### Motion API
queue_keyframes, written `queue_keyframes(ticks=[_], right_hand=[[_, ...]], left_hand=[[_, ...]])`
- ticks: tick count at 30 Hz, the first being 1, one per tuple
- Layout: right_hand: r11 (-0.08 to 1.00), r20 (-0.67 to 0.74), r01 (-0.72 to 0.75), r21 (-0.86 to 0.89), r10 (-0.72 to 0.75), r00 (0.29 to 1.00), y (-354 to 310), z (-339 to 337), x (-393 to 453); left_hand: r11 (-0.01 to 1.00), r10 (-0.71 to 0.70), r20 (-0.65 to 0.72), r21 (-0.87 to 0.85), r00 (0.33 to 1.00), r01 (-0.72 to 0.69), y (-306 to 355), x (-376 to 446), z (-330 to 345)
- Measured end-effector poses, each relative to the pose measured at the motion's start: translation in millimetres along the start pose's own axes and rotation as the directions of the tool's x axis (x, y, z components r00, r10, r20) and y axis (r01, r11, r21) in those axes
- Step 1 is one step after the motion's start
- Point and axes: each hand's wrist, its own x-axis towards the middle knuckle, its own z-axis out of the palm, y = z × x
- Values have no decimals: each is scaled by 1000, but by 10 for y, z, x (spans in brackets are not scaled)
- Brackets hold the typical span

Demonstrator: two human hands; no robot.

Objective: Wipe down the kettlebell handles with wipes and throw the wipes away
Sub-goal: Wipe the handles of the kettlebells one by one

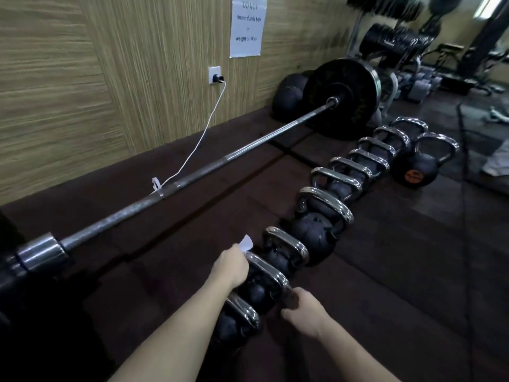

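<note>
A row of black kettlebells with chrome handles runs from the bottom centre to the upper right on the dark floor. My left hand [232, 264] holds a white wipe [246, 243] against the left end of the second kettlebell's handle [268, 270]. My right hand [305, 310] grips the right end of the same handle, fingers curled around it. The nearest kettlebell [242, 312] sits just below, between my forearms. The third kettlebell's handle [287, 244] lies just beyond my hands.
A long barbell [192, 172] with a black plate [340, 97] lies on the floor along the wooden wall, left of the row. A white charging cable [198, 142] hangs from a wall socket onto the bar. A separate larger kettlebell [418, 168] stands at the right.
</note>
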Motion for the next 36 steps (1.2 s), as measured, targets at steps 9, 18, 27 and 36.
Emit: queue_keyframes(ticks=[9,18,27,36], right_hand=[[823,-33,-64,565,100,994,133,446,342],[787,89,-35,615,-25,996,396,259,403],[683,185,-7,730,-189,964,442,204,580],[758,199,18,652,-194,961,388,122,611]], left_hand=[[571,671,193,481,716,-665,87,-224,268],[72,614,587,624,527,-778,487,-365,796],[138,843,403,476,355,-868,199,-16,342],[658,677,187,280,712,-699,-160,114,-164]])
